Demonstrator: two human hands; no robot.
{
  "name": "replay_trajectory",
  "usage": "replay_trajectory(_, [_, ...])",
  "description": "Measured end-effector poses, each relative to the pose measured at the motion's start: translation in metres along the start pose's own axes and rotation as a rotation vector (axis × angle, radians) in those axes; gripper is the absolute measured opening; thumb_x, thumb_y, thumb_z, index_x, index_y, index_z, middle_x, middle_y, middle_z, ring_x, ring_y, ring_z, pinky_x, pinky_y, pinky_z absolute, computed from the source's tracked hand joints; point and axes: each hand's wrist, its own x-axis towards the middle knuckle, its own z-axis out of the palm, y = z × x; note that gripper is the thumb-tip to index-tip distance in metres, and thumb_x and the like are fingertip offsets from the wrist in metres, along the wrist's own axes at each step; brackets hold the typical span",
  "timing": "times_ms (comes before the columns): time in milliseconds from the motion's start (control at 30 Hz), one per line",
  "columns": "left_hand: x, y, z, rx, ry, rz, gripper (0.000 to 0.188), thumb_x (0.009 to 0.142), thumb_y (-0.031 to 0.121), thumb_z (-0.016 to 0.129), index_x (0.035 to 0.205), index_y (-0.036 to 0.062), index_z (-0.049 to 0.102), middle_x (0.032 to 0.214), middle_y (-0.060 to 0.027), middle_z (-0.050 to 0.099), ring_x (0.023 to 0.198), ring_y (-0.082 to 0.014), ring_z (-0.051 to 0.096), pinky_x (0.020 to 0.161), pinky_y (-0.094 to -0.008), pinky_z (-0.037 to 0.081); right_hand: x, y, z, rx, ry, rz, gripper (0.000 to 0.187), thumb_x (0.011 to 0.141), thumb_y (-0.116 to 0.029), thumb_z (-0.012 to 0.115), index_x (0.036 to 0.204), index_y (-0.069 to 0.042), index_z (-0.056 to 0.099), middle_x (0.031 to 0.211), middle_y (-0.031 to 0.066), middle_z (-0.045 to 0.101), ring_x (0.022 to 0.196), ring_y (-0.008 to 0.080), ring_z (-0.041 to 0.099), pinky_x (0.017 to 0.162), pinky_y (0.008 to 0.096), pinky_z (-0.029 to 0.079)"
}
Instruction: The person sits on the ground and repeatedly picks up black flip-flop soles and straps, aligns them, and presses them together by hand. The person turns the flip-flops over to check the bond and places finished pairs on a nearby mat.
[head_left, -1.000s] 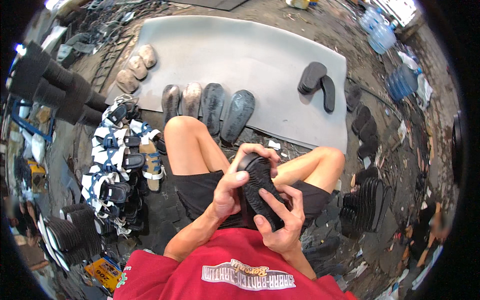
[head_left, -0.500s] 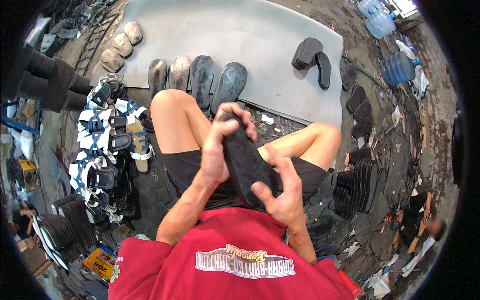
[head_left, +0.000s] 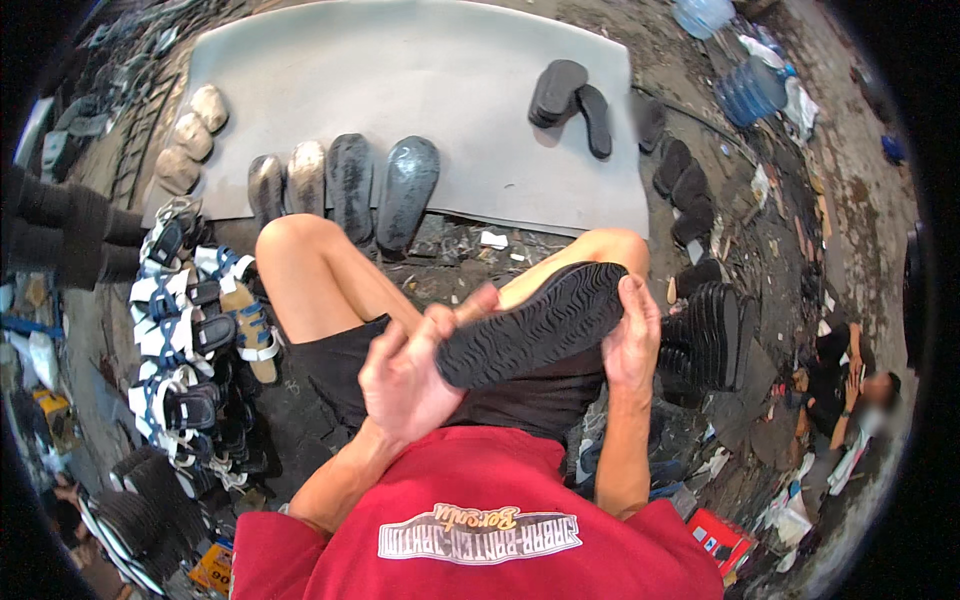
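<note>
1. Here I am, mid-handling: one black sole [head_left: 535, 325] lies slantwise across my lap, centre of the frame, wavy ridged face up.
2. My right hand [head_left: 630, 335] pinches its right end, thumb along the edge. My left hand [head_left: 405, 380] is at the other end, fingers parted and blurred; whether they grip, I can't tell.
3. I'd call this step turning and checking the sole; the next move probably calls for a steady hold at both ends.
4. Now the count! Four foot shapes [head_left: 351, 185] along the lower edge of the grey mat [head_left: 480, 100], three pale blocks [head_left: 193, 137] at upper left.
5. Upper right of the mat: one stack of soles [head_left: 556, 90], layers too tight to count, and one single sole [head_left: 596, 125] against it.
6. Sandals [head_left: 183, 335] at left overlap too much to number.
</note>
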Motion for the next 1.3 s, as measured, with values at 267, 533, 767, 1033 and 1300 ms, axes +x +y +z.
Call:
replay_trajectory(267, [0.021,-0.042,-0.048,0.130,-0.041,-0.730,0.076,0.112,0.064,0.035,0.164,0.0087,0.036,0.154,-0.0296,0.052,0.131,-0.0416,0.063,0.104,-0.0563,0.058,0.003,-0.020,-0.006,-0.402,-0.262,-0.026,0.022,0.106,-0.019,0.074,0.109,0.002,0.076,0.097,-0.0020,0.070,0.088,0.0055,0.059,0.084,0.0234,0.048])
replay_trajectory(533, [0.009,-0.048,-0.058,0.176,-0.055,-0.777,0.088,0.106,0.077,0.033,0.149,0.0014,0.051,0.128,-0.0186,0.064,0.096,-0.0240,0.064,0.081,-0.0372,0.056,-0.010,-0.035,0.027,-0.702,-0.262,-0.162,0.020,0.101,-0.016,0.079,0.107,0.003,0.077,0.095,0.0020,0.070,0.087,0.0092,0.064,0.079,0.0260,0.051])
replay_trajectory(767, [-0.005,-0.051,-0.067,0.100,-0.143,-0.772,0.092,0.099,0.080,0.048,0.145,0.0000,0.050,0.120,-0.0135,0.059,0.091,-0.0182,0.057,0.079,-0.0332,0.051,-0.027,-0.036,0.047,-0.990,-0.177,-0.426,0.016,0.093,-0.011,0.085,0.100,0.002,0.079,0.087,0.0111,0.074,0.078,0.0182,0.071,0.071,0.0307,0.056])
replay_trajectory(1033, [0.004,-0.041,-0.070,0.518,-0.185,-0.601,0.092,0.093,0.063,0.072,0.153,0.0002,0.043,0.119,-0.0158,0.066,0.100,-0.0214,0.065,0.088,-0.0366,0.054,-0.026,-0.025,0.051,-1.044,-0.262,-0.505,0.015,0.090,-0.009,0.086,0.101,0.000,0.081,0.089,0.0108,0.076,0.080,0.0209,0.072,0.075,0.0329,0.057])
replay_trajectory(1300, [0.063,-0.024,-0.024,0.815,-0.260,-0.090,0.100,0.081,0.012,0.090,0.164,0.0098,0.034,0.146,-0.0089,0.059,0.137,-0.0221,0.056,0.119,-0.0387,0.043,-0.025,-0.019,0.064,-0.977,-0.397,-0.502,0.023,0.089,-0.006,0.088,0.109,-0.001,0.077,0.097,0.0066,0.075,0.086,0.0155,0.070,0.077,0.0303,0.055])
